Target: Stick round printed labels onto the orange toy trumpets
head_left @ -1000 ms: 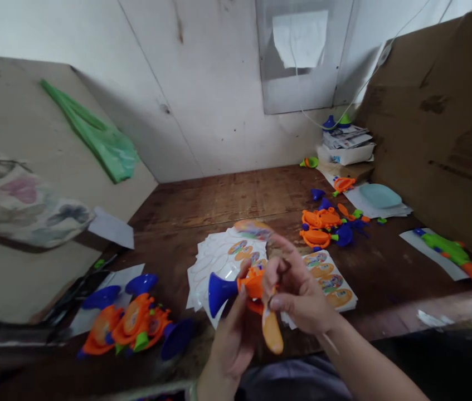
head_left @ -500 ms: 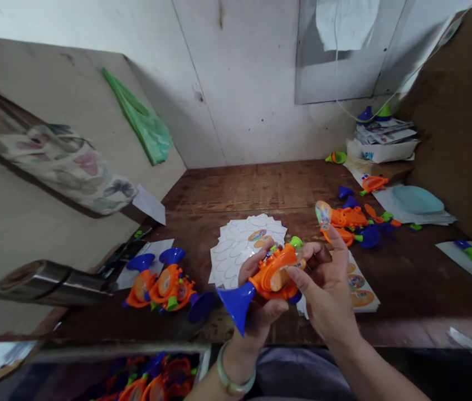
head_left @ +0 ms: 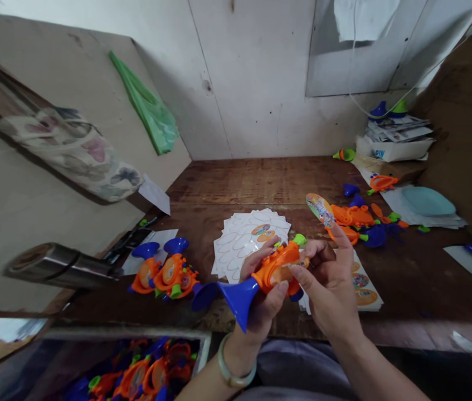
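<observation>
My left hand [head_left: 256, 317] is wrapped round an orange toy trumpet [head_left: 280, 259] with a blue bell pointing left and a green mouthpiece end. Its thumb lies on an orange oval on the trumpet's near side. My right hand [head_left: 338, 303] is at the trumpet's right end, thumb against that oval and the middle fingers curled. From the raised index fingertip an oval printed sticker [head_left: 320, 209] sticks up. Beneath the right hand is a stack of sticker sheets [head_left: 365, 287], partly covered. Behind the left hand lies a fanned pile of white sheets [head_left: 236, 245] with oval outlines.
Several toy trumpets [head_left: 173, 273] lie at left beside a steel flask [head_left: 60, 264]. More fill a bin [head_left: 202, 356] below the table edge. Orange and blue parts [head_left: 355, 214] lie at right, near a pale blue dish [head_left: 428, 200] and a paper-filled box [head_left: 398, 149].
My left thumb has moved up onto the oval on the trumpet. The sticker on my right index finger has tilted leftward and shows more of its face. The view has shifted slightly.
</observation>
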Demonstrator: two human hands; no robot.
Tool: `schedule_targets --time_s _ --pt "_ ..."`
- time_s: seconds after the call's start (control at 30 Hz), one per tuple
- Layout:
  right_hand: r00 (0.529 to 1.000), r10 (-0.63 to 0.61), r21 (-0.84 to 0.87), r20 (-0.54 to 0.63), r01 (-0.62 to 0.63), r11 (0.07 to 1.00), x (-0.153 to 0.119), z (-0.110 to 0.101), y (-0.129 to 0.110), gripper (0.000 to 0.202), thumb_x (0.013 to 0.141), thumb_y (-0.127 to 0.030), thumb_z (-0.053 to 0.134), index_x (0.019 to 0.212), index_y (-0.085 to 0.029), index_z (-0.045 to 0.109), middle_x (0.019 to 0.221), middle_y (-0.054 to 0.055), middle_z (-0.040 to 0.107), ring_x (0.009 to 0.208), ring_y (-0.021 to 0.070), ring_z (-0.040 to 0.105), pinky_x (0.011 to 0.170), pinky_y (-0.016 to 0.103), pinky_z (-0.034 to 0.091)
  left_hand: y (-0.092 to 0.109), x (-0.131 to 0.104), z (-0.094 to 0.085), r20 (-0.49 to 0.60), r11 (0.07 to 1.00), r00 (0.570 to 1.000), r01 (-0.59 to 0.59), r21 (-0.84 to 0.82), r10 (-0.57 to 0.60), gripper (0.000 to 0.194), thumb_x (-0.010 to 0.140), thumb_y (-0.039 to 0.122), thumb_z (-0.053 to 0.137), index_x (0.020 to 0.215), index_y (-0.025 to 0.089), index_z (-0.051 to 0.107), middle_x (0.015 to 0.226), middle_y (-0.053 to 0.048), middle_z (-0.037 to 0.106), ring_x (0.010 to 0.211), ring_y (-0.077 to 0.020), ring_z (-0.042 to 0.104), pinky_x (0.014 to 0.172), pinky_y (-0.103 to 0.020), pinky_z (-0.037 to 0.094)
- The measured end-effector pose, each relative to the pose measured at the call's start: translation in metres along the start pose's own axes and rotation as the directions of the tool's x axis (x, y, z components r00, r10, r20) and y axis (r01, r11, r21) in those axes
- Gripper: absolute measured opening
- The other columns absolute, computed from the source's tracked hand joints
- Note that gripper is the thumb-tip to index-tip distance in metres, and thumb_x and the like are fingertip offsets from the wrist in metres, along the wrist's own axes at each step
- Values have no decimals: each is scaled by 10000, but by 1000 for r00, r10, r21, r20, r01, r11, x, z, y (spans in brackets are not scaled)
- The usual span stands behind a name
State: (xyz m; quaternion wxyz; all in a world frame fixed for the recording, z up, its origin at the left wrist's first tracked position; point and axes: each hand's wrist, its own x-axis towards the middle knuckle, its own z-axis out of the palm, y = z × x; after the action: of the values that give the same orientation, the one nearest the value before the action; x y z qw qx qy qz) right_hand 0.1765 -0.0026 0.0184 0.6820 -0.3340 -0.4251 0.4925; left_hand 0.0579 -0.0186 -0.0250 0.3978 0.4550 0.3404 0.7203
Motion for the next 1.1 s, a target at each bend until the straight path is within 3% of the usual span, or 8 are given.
schedule_targets --time_s 0.33,0.83,0.97,1.1 --pt "999 40 39 29 -41 998 2 -2 -2 804 816 -46 848 1434 -481 576 967 -79 630 805 83 631 723 145 597 4 1 3 -11 1000 1000 17 -5 -17 419 909 439 877 1289 311 759 1485 -99 739 1381 -352 712 1165 -548 593" --pt "998 -25 -79 66 30 996 4 -3 3 794 855 -99 845 1495 -430 510 963 -61 640 805 123 638 715 222 601 0 -3 -2 -21 997 997 75 -10 -75 425 937 467 833 1319 312 730 1567 -101 679 1443 -375 648 1252 -624 485" --pt "982 -183 -158 44 187 969 4 1 3 733 900 -98 804 1488 -421 507 975 -49 651 847 143 659 761 271 623 1 -5 0 -32 997 997 65 -38 -66 412 950 425 827 1336 320 726 1592 -100 662 1467 -382 636 1279 -632 454" --pt "916 -397 -286 60 397 872 5 2 4 712 933 -70 751 1489 -421 478 933 -56 667 821 161 691 829 350 647 4 -7 2 -3 996 1000 16 -83 -16 403 974 376 804 1366 370 712 1610 -61 659 1523 -354 595 1280 -591 470"
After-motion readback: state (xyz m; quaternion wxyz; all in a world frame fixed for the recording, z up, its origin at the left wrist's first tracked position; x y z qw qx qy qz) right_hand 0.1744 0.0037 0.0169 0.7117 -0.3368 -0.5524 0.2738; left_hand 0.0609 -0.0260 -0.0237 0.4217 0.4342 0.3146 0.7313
